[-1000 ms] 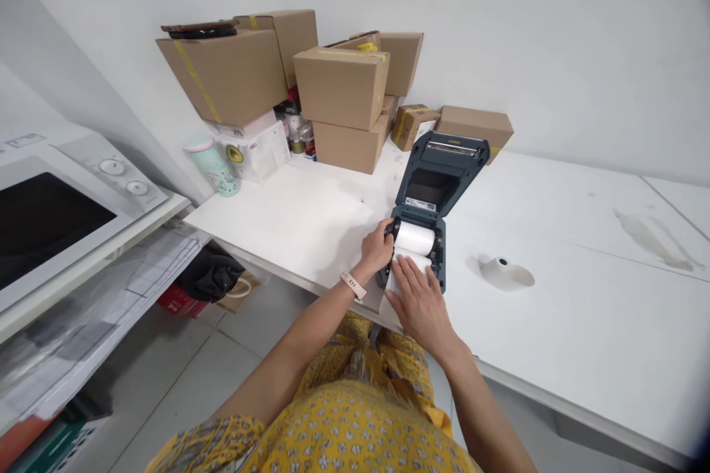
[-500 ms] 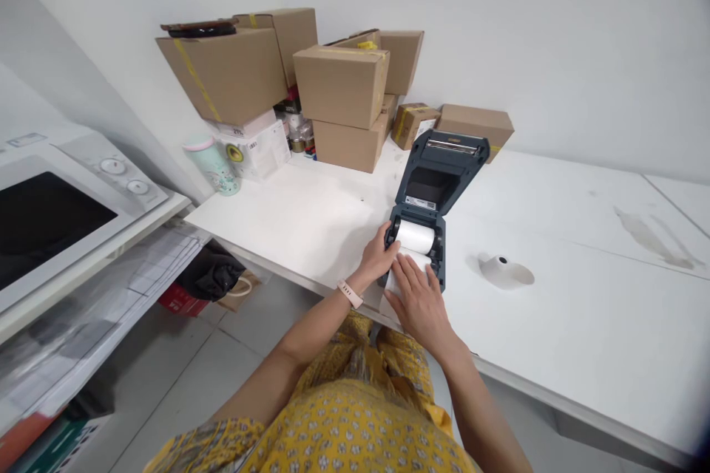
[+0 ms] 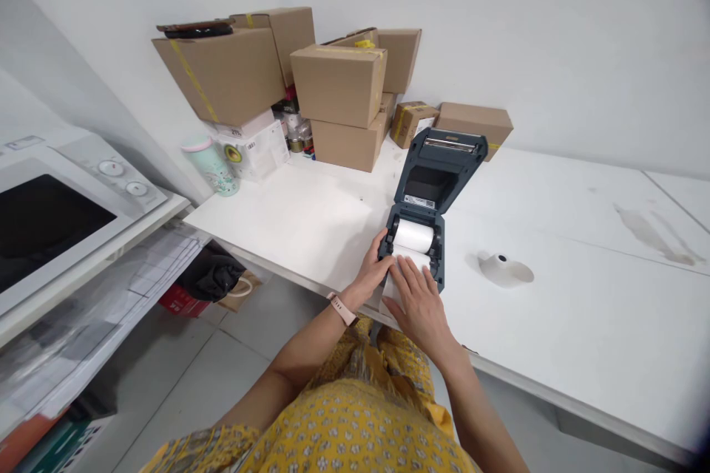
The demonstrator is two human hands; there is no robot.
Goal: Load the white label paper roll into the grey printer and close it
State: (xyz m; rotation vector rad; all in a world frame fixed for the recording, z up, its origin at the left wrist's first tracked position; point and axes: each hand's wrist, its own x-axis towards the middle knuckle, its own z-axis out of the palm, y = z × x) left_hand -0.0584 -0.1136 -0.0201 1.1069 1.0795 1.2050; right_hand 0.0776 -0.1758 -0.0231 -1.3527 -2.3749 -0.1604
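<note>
A dark blue-grey label printer (image 3: 441, 177) stands on the table near its front edge, its lid tilted back. Inside it sits a white paper roll (image 3: 415, 235), and a strip of the paper (image 3: 409, 255) comes forward over the front. My left hand (image 3: 370, 270) is at the printer's left side, fingers along the casing and thumb at the paper's left edge. Flat on the paper strip lies my right hand (image 3: 418, 298), fingers stretched out and pointing toward the roll. Part of the strip is hidden beneath it.
On the white table (image 3: 582, 310), a loose curled white paper piece with a small core (image 3: 506, 270) lies right of the printer. Cardboard boxes (image 3: 338, 89) are stacked behind. A mint tumbler (image 3: 211, 166) stands at the left, and a microwave (image 3: 66, 199) sits on a shelf.
My left hand has slid slightly back toward me along the printer's left side, its thumb lower on the paper. My right hand stays on the strip, almost unmoved.
</note>
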